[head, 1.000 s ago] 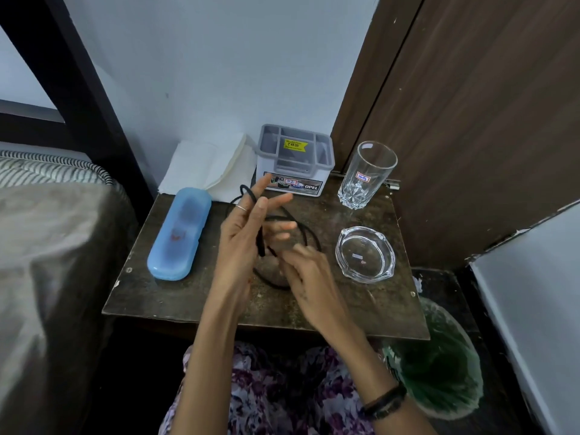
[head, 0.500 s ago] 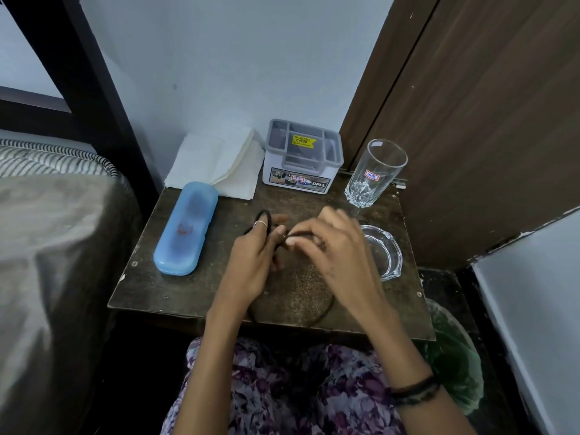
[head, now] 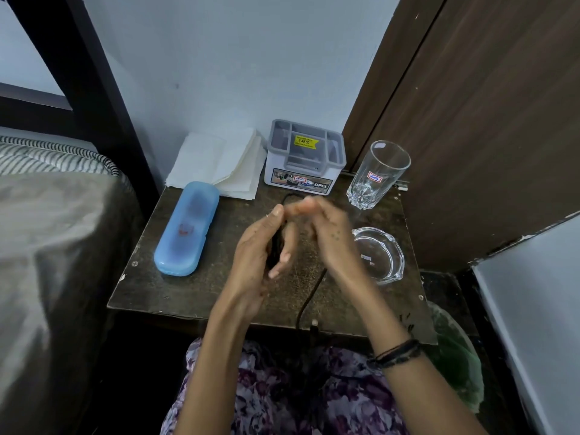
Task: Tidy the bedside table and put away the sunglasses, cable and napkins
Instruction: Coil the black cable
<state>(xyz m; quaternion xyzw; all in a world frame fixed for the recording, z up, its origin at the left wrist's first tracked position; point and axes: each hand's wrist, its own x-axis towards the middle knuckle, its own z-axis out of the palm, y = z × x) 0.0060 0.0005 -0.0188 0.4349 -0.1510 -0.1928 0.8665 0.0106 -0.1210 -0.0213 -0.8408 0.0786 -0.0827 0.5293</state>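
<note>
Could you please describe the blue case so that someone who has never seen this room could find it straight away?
Start at the dark wooden bedside table standing between the bed and the brown door. The blue case lies flat on the table's left side, nearest the bed, its far end next to the white napkins. It is the only blue item there: long, rounded, translucent plastic, closed, unlike the clear glassware on the right.

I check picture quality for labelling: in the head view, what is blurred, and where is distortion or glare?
Head view: the right hand is motion-blurred at its fingertips; the left hand gripping the black cable is sharper; the wide lens bows the dark bed frame; soft highlights sit on the clear drinking glass.
</note>
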